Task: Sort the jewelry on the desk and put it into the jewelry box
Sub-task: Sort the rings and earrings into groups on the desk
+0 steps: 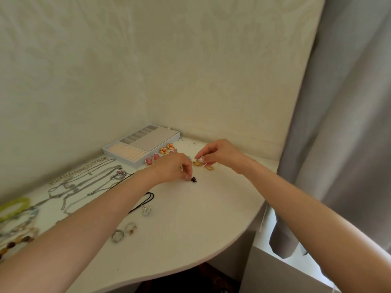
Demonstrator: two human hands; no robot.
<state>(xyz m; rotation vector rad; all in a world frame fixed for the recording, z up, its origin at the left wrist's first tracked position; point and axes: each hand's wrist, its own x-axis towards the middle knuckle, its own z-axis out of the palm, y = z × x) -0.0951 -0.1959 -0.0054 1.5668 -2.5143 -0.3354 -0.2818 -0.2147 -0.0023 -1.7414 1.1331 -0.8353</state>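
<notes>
An open grey jewelry box (167,135) with ring rolls and small compartments stands against the wall at the back of the white desk (190,225). My left hand (171,167) pinches a small black earring (193,179) just above the desk. My right hand (215,153) pinches a yellow-gold earring (196,163); a second gold earring (210,168) lies beside it. Pink oval earrings (152,159) and orange round earrings (166,148) lie in front of the box.
Silver chains (88,182) and a pearl strand (74,173) spread at the left. Green and beaded bracelets (14,210) lie at the far left. Rings (124,230), a crystal piece (146,210) and a black cord (148,198) lie nearer me. A grey curtain (342,123) hangs on the right.
</notes>
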